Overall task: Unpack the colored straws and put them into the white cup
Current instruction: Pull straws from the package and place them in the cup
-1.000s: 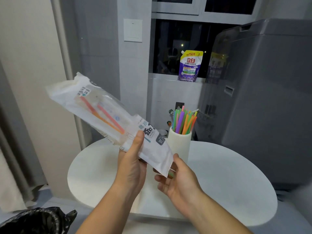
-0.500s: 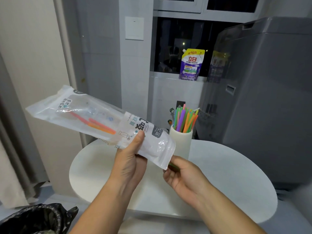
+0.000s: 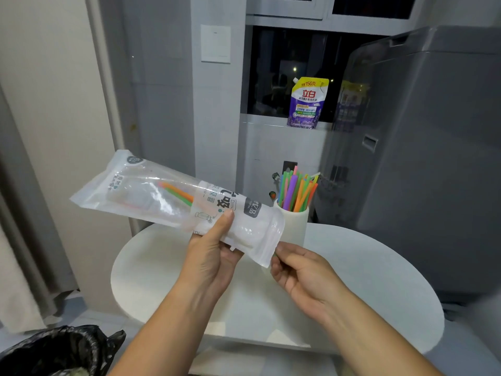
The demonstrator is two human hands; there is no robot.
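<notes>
Left hand (image 3: 214, 256) grips the bag (image 3: 135, 196) over the bench (image 3: 379, 267); right hand (image 3: 301, 270) pinches a green straw (image 3: 275, 254) at its mouth. Other straws (image 3: 176, 191) lie inside; most stand in the cup (image 3: 294, 226). A hasty tug could spill them.

Place: a home's laundry corner.
Appliance: a grey washing machine (image 3: 433, 158) stood at the right.
Supplies: a detergent pouch (image 3: 307, 104) sat on the sill of a dark window (image 3: 271, 71).
Furnishings: a round white table (image 3: 366, 280), a curtain (image 3: 24, 240), a wall switch (image 3: 215, 43).
Waste: a black bin bag (image 3: 62, 351) lay at the lower left.
</notes>
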